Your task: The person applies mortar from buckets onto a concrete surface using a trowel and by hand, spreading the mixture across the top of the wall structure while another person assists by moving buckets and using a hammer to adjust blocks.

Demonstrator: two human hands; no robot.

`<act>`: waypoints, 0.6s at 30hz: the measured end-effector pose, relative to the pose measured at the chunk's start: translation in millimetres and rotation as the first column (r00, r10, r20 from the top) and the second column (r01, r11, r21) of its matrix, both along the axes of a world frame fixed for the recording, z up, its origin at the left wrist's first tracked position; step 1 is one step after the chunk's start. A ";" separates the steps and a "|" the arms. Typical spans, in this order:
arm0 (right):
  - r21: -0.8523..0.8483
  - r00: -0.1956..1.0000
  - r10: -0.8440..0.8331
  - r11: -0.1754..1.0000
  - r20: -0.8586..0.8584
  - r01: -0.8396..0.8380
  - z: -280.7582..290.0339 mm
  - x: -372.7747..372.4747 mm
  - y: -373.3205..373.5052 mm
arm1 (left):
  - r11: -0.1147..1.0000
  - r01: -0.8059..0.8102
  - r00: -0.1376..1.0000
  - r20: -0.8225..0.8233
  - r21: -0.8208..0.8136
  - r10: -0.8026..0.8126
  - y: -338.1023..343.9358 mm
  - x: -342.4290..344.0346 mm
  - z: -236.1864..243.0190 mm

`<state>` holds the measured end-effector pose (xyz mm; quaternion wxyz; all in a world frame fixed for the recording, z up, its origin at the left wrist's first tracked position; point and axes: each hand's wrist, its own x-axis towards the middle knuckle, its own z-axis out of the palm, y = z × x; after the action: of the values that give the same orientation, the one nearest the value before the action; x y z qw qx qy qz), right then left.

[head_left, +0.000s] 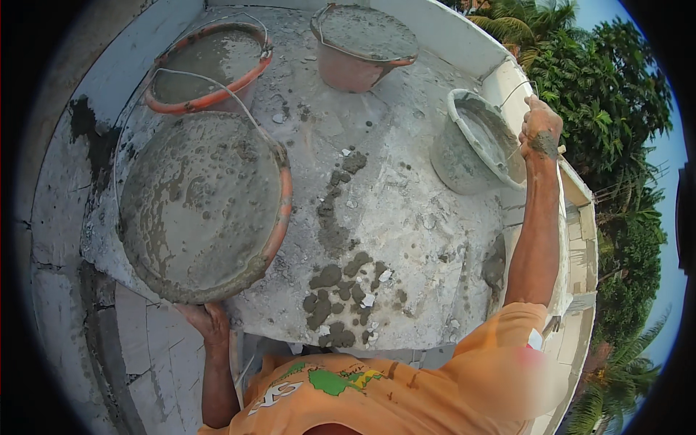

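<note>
head-worn fisheye, facing down from above; close to lens, at left: round, orange-rimmed bucket of grey mortar (283, 206).

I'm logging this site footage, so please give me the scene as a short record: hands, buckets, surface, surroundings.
Left hand: at the near edge of the large front bucket, partly hidden; grip unclear
Right hand: closed on the wire handle of the grey bucket
Large front bucket: orange rim, wet grey mix near the brim
Back-left bucket: orange rim, grey mix inside
Back-middle bucket: reddish wall, grey mix inside
Surface: pale slab, grey clumps, white chips
Surroundings: green trees, right
</note>
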<state>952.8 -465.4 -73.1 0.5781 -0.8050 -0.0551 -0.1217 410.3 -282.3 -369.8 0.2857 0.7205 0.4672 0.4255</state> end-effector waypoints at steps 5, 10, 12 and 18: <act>0.024 0.999 -0.053 0.998 0.002 0.053 20.2 9.4 -41.3 | 0.994 0.032 0.994 0.097 0.106 -0.042 5.2 7.2 -4.3; 0.008 1.000 0.006 1.000 0.007 -0.007 43.2 -9.4 -50.7 | 0.997 0.008 0.998 0.065 0.082 -0.013 3.1 8.0 7.2; -0.065 0.996 0.089 0.994 -0.001 -0.088 51.5 -19.4 -71.1 | 0.997 0.018 0.999 0.025 0.077 -0.020 2.0 5.9 7.4; -0.256 0.998 0.065 0.965 0.007 -0.061 63.3 -83.1 -79.5 | 0.972 0.036 0.992 -0.123 0.234 -0.007 3.8 9.2 19.2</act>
<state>869.7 -544.9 -9.8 0.4726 -0.8697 -0.1001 -0.1013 419.5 -278.5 -350.6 0.1739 0.7789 0.4218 0.4302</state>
